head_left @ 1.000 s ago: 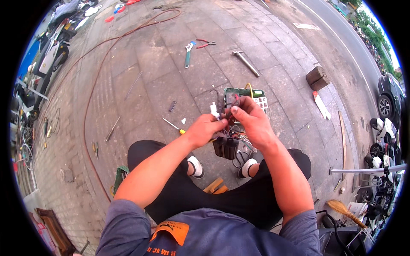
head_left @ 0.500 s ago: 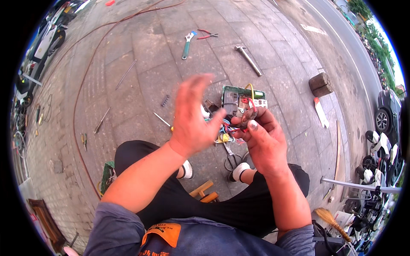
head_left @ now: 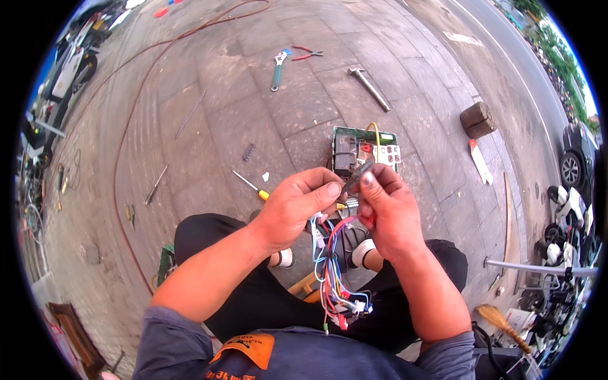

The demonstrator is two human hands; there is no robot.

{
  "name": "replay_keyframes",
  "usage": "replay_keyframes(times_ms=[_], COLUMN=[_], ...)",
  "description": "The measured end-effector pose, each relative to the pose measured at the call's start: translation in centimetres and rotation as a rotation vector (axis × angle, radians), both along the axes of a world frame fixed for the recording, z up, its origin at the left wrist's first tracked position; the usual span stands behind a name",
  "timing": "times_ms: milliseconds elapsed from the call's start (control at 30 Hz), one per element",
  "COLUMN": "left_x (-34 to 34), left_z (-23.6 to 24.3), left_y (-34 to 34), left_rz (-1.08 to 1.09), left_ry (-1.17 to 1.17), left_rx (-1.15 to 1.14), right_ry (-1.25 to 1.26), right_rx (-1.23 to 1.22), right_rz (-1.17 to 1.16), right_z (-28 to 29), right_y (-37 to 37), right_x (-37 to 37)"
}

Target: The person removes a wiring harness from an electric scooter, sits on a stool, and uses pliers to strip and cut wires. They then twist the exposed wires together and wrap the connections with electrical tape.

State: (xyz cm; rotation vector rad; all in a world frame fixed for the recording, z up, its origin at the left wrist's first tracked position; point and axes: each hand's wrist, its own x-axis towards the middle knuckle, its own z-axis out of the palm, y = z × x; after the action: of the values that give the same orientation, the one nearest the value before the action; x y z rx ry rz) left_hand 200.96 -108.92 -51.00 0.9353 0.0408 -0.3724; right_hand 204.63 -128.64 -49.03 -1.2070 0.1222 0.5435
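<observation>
In front of me, a dark, flat strip (head_left: 358, 176) spans the space between both hands; its exact kind is unclear. My left hand (head_left: 301, 202) pinches its lower end, thumb against fingers. The upper end sits between the thumb and fingers of my right hand (head_left: 389, 206). Beneath the hands hangs a wiring harness (head_left: 329, 269) of red, blue, white and yellow wires with small plugs, reaching down over my lap. Its red wires run up to my right hand. Where the harness joins the strip is hidden by my fingers.
Beyond my hands stands a green case (head_left: 342, 134) holding parts, a yellow wire arching over it. On the paving lie a yellow-handled screwdriver (head_left: 263, 194), an adjustable wrench (head_left: 277, 73), red-handled pliers (head_left: 307, 53), a hammer (head_left: 370, 88) and a wooden block (head_left: 477, 120).
My left hand, raised and spread before, has come down and closed on the dark strip beside the right hand. The wire harness now hangs toward my lap instead of lying beyond my hands.
</observation>
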Motion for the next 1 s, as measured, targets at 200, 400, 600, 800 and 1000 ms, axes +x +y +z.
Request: replay_keyframes(times_ms=[200,400,600,800,1000], left_x=[-0.2,0.2,0.0,0.0,-0.1], left_z=[0.0,-0.4,-0.1,-0.1,-0.4], left_y=[-0.2,-0.7,-1.8,-1.9,-2.2], left_rz=[-0.102,-0.121,-0.018,0.006,0.107], left_ry=[0.065,0.145,0.076,-0.036,-0.067], left_rx=[0.046,-0.014,0.19,0.595,0.568], right_ry=[-0.309,-0.179,-0.51,-0.625,-0.65], right_rx=[-0.178,-0.026,-0.477,-0.505,-0.526], right_rz=[0.044,0.102,-0.037,-0.091,-0.037], right_z=[-0.5,0.2,-0.4,0.4,0.0], right_y=[0.4,0.4,-0.2,-0.1,-0.4], right_x=[-1.1,0.0,0.0,-0.2,0.0])
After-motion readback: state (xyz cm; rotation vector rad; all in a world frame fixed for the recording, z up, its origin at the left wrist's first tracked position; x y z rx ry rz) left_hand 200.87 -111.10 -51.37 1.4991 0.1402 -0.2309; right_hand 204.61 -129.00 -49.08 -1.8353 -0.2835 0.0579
